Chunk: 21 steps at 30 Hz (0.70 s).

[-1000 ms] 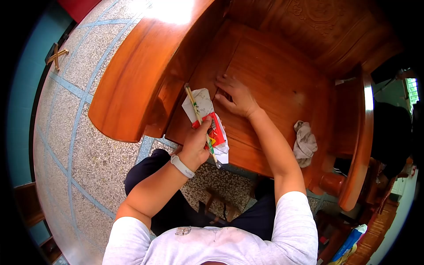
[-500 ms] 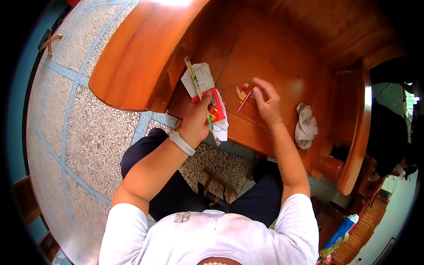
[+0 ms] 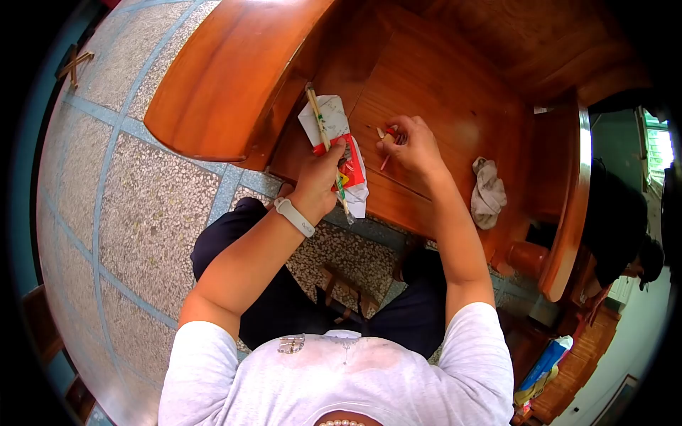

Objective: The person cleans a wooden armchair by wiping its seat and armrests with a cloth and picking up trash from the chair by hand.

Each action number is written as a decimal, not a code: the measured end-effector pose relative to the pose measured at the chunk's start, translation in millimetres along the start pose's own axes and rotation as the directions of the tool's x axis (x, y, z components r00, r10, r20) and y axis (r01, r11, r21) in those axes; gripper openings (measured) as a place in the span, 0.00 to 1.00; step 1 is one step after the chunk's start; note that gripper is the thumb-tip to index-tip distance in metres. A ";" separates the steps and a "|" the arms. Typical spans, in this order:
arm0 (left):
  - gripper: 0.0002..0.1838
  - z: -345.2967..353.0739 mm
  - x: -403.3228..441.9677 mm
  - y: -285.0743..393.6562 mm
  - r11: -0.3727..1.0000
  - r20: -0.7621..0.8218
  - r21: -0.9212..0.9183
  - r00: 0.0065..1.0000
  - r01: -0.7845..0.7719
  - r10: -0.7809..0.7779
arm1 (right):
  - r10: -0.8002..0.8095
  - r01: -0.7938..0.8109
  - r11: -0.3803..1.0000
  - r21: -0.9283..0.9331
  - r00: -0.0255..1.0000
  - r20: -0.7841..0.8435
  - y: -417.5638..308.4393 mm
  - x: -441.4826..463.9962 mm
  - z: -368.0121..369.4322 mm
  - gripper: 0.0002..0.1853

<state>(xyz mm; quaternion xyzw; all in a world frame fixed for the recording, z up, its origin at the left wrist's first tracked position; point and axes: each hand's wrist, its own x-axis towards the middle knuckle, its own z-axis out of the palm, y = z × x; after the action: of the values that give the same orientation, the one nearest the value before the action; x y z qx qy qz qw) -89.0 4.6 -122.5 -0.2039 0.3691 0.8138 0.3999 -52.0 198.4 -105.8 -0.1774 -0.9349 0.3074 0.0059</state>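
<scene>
Far left: tiled floor [image 3: 156, 199], running up to the outer edge of the bench's broad left armrest [image 3: 234, 78]. Armrest walls off that side of the seat.

Next, left hand [image 3: 323, 174]: closed round a flat bundle, thumb pressed across it. Bundle is a wrapped pair of sticks [image 3: 320, 121], white paper [image 3: 332, 108] and a red packet [image 3: 354, 172]. Upper end shows close to the armrest's inner side; lower end reaches past the seat's front edge. Cannot tell how high it is above the wood.

A strip of wooden seat [image 3: 433, 78] lies between bundle and right hand [image 3: 413, 145]. Right hand is half curled, thumb and fingertips at small yellowish and red pieces [image 3: 388, 136] on the seat; cannot tell if any is gripped. A thin pink stick [image 3: 384, 164] pokes out below the fingers, well back from the front edge.

Further right, crumpled grey cloth [image 3: 489, 193], apart from the right forearm, then the right armrest [image 3: 574, 192] bounding the seat.

Against half a second ago: left grip much the same. Right hand is further left, now over the pieces and hiding most of the pink stick, which showed nearly whole.
</scene>
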 end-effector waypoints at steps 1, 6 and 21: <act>0.10 -0.6 -1.9 2.0 1.000 -0.002 -0.003 1.000 -0.003 0.002 | -0.003 0.003 1.000 -0.001 1.000 0.003 0.5 2.6 0.5 0.23; 0.09 4.6 -7.1 6.8 0.996 0.072 0.010 0.994 0.083 -0.084 | -0.043 0.044 0.999 -0.009 0.998 0.037 -2.5 7.1 -2.8 0.14; 0.09 5.1 -5.6 4.1 0.995 0.039 -0.027 0.995 0.093 -0.092 | -0.032 0.021 0.975 0.221 0.998 0.045 -7.9 6.0 -11.8 0.06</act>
<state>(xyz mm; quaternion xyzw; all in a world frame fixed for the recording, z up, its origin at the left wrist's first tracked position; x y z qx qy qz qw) -89.1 4.0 -113.9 -0.2113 0.3400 0.8033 0.4409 -58.8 201.3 -92.2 -0.1555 -0.8972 0.4133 0.0072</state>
